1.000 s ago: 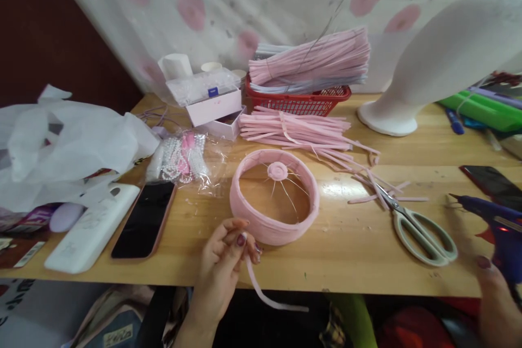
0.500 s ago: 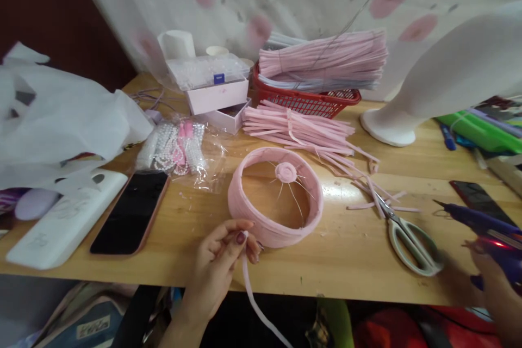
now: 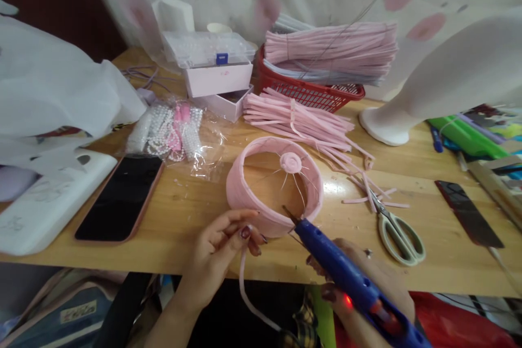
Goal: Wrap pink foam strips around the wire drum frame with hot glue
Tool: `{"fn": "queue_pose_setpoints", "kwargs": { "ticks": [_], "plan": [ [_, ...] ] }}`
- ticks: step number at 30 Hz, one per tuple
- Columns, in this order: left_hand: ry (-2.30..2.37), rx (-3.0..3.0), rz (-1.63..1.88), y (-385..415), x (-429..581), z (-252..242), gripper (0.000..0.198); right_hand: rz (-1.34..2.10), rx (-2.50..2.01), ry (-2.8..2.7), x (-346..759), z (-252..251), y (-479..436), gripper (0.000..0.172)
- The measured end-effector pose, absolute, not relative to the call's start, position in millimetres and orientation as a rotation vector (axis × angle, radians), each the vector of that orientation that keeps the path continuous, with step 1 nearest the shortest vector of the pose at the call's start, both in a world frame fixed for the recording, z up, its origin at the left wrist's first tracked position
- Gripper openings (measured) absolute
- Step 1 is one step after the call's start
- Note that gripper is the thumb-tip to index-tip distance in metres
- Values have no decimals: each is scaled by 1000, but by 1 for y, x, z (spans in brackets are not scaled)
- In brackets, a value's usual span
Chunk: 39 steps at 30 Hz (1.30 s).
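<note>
My left hand [image 3: 224, 250] is closed, pinching the end of a pale pink strip [image 3: 248, 296] against the near wall of a pink fabric-covered ring [image 3: 234, 185]. The strip's tail hangs below the table edge. Inside the ring's far wall sits a coiled pink disc [image 3: 291, 163] with thin wires or threads spreading from it. My right hand [image 3: 367, 277] is wrapped around a blue hot glue gun [image 3: 338, 266], whose red light glows. The gun's nozzle points up and left, over the ring's near rim; whether it touches cannot be told.
Scissors [image 3: 402, 236] and cut pink strips lie right of the ring. Behind are a bundle of pink strips [image 3: 302, 119] and a red basket [image 3: 326, 99]. A phone [image 3: 120, 198] and bagged pearl strings [image 3: 169, 130] lie left. A white stand [image 3: 391, 122] rises at right.
My right hand has brought the glue gun from the far right to the ring's near rim. My left hand keeps its pinch on the strip. The view has shifted slightly.
</note>
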<state>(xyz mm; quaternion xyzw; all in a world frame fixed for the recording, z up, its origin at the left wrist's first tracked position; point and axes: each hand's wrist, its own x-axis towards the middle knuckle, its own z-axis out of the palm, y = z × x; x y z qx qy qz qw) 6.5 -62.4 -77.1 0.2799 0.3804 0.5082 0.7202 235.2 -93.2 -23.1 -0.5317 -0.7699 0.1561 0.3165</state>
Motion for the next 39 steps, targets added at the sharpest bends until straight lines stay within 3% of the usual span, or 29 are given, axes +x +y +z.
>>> {"fn": "queue_pose_setpoints", "kwargs": {
  "ticks": [4,39],
  "plan": [
    [833,649,1070,-63,3,-80,26,506,-1310,-2007,232,-28,-83,40],
    [690,541,1095,-59,5,-76,19,412,-1370,-1886,228,-30,-83,29]
  ]
}}
